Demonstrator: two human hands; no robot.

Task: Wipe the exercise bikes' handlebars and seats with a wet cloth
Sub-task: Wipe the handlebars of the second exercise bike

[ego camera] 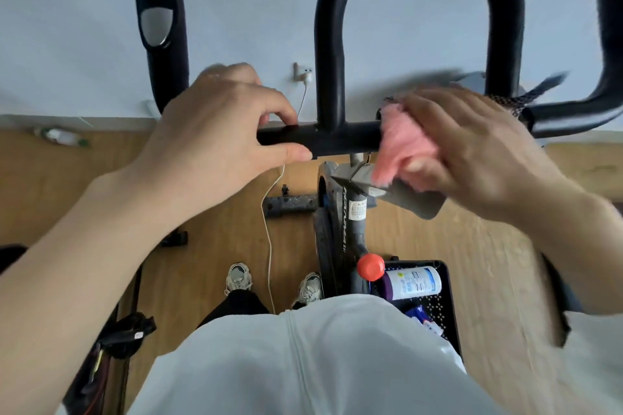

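The exercise bike's black handlebar (340,140) runs across the middle, with a tall loop rising from it and curved ends at both sides. My left hand (215,125) grips the crossbar left of the loop, thumb underneath. My right hand (472,148) presses a fluffy pink cloth (401,148) around the crossbar right of the loop; it is blurred by motion. No seat is in view.
Below the bar are the bike's grey stem (355,212) and a red knob (371,267). A black basket (438,300) holding a white wipes canister (413,283) sits lower right. A white cable (269,232) hangs from a wall socket. Another bike's parts stand at the lower left.
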